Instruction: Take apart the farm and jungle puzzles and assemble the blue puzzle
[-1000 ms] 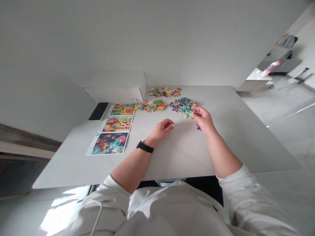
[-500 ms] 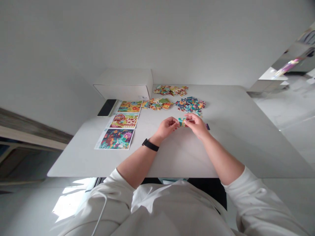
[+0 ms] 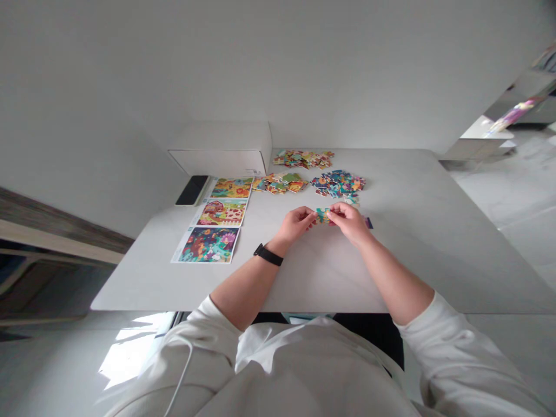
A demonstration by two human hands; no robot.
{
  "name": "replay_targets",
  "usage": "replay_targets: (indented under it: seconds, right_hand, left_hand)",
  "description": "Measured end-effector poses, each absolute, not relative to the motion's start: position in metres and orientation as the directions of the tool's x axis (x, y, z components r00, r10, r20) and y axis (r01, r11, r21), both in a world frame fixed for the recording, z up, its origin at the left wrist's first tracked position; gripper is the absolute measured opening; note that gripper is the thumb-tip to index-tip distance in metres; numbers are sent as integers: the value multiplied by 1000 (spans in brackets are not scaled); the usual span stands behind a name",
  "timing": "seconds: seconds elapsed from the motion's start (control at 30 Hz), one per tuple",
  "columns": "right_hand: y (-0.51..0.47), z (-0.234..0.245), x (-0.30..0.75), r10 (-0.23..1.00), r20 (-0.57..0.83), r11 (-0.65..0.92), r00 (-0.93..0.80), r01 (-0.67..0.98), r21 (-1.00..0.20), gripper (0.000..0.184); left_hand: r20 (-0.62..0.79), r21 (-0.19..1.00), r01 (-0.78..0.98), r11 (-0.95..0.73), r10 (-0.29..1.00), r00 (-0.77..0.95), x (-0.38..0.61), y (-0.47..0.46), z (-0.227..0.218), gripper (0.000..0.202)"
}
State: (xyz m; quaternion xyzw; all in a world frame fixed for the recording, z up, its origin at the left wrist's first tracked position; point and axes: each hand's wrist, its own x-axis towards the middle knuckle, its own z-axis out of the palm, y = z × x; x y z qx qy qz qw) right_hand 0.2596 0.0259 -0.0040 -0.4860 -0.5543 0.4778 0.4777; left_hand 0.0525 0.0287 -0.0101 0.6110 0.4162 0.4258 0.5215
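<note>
Head camera: on the wearer's head, facing forward and down, wide
White sleeves [image 3: 460, 353]: nearest the lens, bottom of frame
Left hand [image 3: 297, 225] and right hand [image 3: 348, 223]: farther off, mid-frame
Tabletop [image 3: 321, 272]: seen from above its near edge
Wall [image 3: 304, 75]: beyond, across the top

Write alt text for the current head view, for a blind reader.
A person's left hand and right hand hold a small, partly teal jigsaw section between them at a pale table. Beyond lie three piles of jigsaw pieces; to the left, three printed pictures, a smartphone and a white box.
</note>
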Motion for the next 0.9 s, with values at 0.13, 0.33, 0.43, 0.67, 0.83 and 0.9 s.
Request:
replay_targets:
  seconds: [0.13, 0.33, 0.43, 0.67, 0.83, 0.9]
  right_hand:
    - [26, -7, 263, 974, 224, 227, -40, 283, -932, 44]
    - [12, 8, 263, 784, 538, 609, -310, 553, -569, 33]
    - [9, 13, 261, 745, 550, 648, -377, 602, -466, 31]
    - [0, 31, 273, 773, 521, 616, -362, 622, -483, 25]
    - [-29, 48, 319, 788, 539, 582, -297, 645, -495, 22]
    - [-43, 47, 344, 809, 516, 549, -281, 673, -495, 22]
  left_hand:
    - [93, 985, 117, -127, 961, 260, 52, 29, -9, 61]
    - [80, 990, 101, -101, 978, 193, 50, 29, -5, 61]
    - [84, 994, 46, -95, 976, 199, 50, 30, -4, 62]
    - [75, 995, -82, -58, 970, 230, 48, 27, 2, 68]
    - [67, 997, -51, -57, 973, 222, 47, 26, 6, 70]
    - [69, 997, -33, -63, 971, 229, 47, 27, 5, 70]
